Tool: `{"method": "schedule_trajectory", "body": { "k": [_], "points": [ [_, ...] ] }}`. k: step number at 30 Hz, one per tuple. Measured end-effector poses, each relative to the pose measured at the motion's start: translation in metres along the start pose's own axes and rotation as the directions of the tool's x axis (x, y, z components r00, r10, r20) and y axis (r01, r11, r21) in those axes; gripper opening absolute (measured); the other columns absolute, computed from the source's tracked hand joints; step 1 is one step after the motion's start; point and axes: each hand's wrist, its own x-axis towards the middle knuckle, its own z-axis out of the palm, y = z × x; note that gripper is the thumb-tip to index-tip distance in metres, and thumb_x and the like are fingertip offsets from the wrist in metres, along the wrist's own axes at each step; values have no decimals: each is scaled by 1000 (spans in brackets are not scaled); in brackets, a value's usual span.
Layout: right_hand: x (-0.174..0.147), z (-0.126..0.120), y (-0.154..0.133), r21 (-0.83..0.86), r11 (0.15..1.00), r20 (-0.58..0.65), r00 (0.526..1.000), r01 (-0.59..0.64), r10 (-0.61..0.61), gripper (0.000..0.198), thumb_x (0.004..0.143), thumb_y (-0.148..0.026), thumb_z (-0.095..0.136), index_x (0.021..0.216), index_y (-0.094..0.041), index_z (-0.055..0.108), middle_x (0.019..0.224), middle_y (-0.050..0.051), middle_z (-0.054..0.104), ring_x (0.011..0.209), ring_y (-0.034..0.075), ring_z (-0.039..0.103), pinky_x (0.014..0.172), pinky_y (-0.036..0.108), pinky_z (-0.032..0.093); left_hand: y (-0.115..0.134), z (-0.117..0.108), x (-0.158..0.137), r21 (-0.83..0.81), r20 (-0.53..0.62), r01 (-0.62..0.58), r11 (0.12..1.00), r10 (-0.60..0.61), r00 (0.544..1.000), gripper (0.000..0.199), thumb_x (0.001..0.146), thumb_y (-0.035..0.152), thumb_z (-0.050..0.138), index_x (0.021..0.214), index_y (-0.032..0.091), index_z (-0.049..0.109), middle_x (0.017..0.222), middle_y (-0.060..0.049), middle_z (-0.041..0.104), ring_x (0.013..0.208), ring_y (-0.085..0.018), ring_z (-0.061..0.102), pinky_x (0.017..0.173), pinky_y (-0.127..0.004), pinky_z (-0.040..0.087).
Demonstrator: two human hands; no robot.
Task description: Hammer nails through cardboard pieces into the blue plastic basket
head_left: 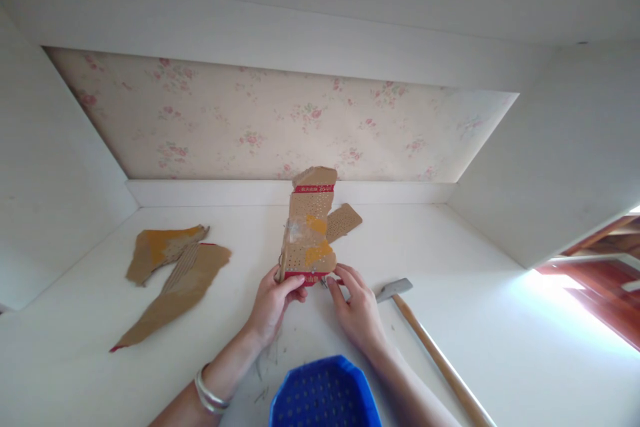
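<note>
A piece of brown cardboard (pixel 311 213), punched with many small holes and printed with red bands and orange patches, stands tilted in front of me. My left hand (pixel 274 299) grips its lower left edge, the thumb lying over the lower red band. At the lower right corner, the fingers of my right hand (pixel 357 307) are pinched together. Something small and dark, perhaps metal, shows by those fingertips, too small to name. Behind the cardboard, to the right, a second perforated cardboard strip (pixel 344 222) sticks out.
A hammer (pixel 440 357) with a wooden handle lies right of my right hand. A blue perforated basket (pixel 325 397) stands nearest me. Two torn cardboard pieces (pixel 193 280) lie at left. Small dark bits are scattered on the white surface (pixel 405 240), bounded by white walls.
</note>
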Motion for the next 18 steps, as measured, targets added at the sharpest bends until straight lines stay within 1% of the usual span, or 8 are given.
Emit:
{"method": "schedule_trajectory", "body": {
  "k": [2,4,5,6,8,12,15,18],
  "points": [
    [-1,-4,-1,69,998,3,1000,4,-4,24,99,-23,48,119,-21,61,121,11,65,112,23,59,94,38,52,2,0,-2,-70,105,70,995,-62,992,21,73,24,77,83,15,61,71,0,67,57,-11,59,55,-22,49],
    [-2,-6,-2,137,990,38,998,36,-42,18,98,-23,50,109,-23,65,112,9,67,109,23,59,92,37,51,3,1,-4,-60,179,105,993,-93,979,23,73,24,78,85,14,62,72,0,67,59,-11,60,55,-22,50],
    [-3,-7,-3,165,985,52,997,50,-60,17,98,-23,50,102,-24,67,106,8,68,106,22,59,91,36,51,4,1,-5,-42,197,111,993,-101,975,24,73,25,79,87,13,63,73,-1,68,59,-11,60,56,-21,51],
    [-3,-6,-4,185,981,58,996,59,-71,17,98,-23,51,96,-24,68,101,7,69,102,22,60,89,35,51,4,2,-5,-28,201,116,993,-108,973,26,73,25,80,89,13,64,75,-2,68,61,-10,60,56,-21,51],
    [-4,-6,-5,220,973,67,994,68,-84,19,98,-23,51,92,-23,68,95,6,69,96,21,60,85,34,52,5,1,-5,-24,196,137,990,-130,972,28,72,24,82,91,12,65,77,-3,69,62,-10,61,56,-19,52],
    [-3,-7,-6,275,959,99,989,75,-106,21,99,-24,50,95,-24,71,95,5,70,93,20,62,83,32,52,8,0,-3,-80,208,207,975,-187,960,28,72,23,82,93,11,68,78,-5,71,60,-10,63,53,-17,53],
    [-2,-9,-7,286,957,100,992,51,-83,22,100,-26,49,102,-24,71,98,7,70,95,20,62,84,32,52,9,-1,-1,-125,174,239,963,-216,961,28,70,21,83,92,11,69,80,-6,72,61,-11,64,54,-17,54],
    [-2,-10,-8,289,957,96,993,37,-68,21,100,-27,50,99,-24,71,90,6,69,90,20,61,81,32,51,9,-1,0,-128,146,263,956,-244,959,29,67,21,85,91,12,70,81,-6,73,62,-11,65,52,-16,54]
  ]
}}
